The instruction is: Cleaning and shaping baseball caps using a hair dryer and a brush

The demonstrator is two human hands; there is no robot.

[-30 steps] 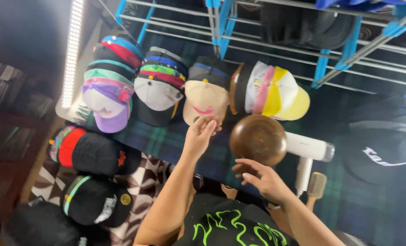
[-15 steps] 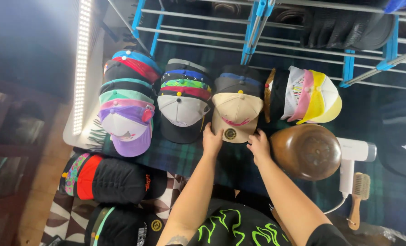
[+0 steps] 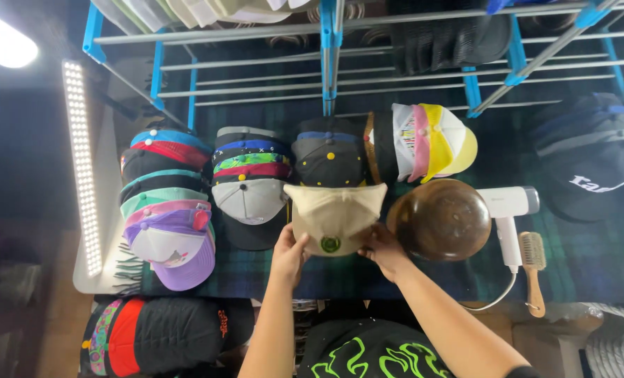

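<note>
The beige cap (image 3: pixel 334 213) sits at the centre of the frame, brim toward the person, in front of a stack of dark caps (image 3: pixel 329 154). Both hands are closed on its brim: the left hand (image 3: pixel 289 253) pinches the left brim edge, thumb on top, and the right hand (image 3: pixel 380 246) pinches the right brim edge beside the round green emblem (image 3: pixel 330 243).

Procedure for the step in hand, as judged from this view:

1. Keep the grip symmetrical, one hand at each brim corner, so the cap moves level and the brim does not twist.
2. Pinch the stiff brim only; avoid pressing the soft crown, which would likely dent.
3. Watch the clearance at right of centre. The wooden dome (image 3: pixel 441 218) stands just beside the right hand, with the white hair dryer (image 3: pixel 508 210) and a brush (image 3: pixel 533 269) beyond it. A wide sweep of the right hand could knock the dome.
4. Watch the left as well: the grey-fronted cap stack (image 3: pixel 250 185) lies just beside the beige cap, and a further stack topped by a purple cap (image 3: pixel 172 245) lies at centre left.
5. Keep the crown clear of the blue rack (image 3: pixel 329 42) across the top of the frame.

The plaid surface (image 3: pixel 585 259) carries everything.
</note>
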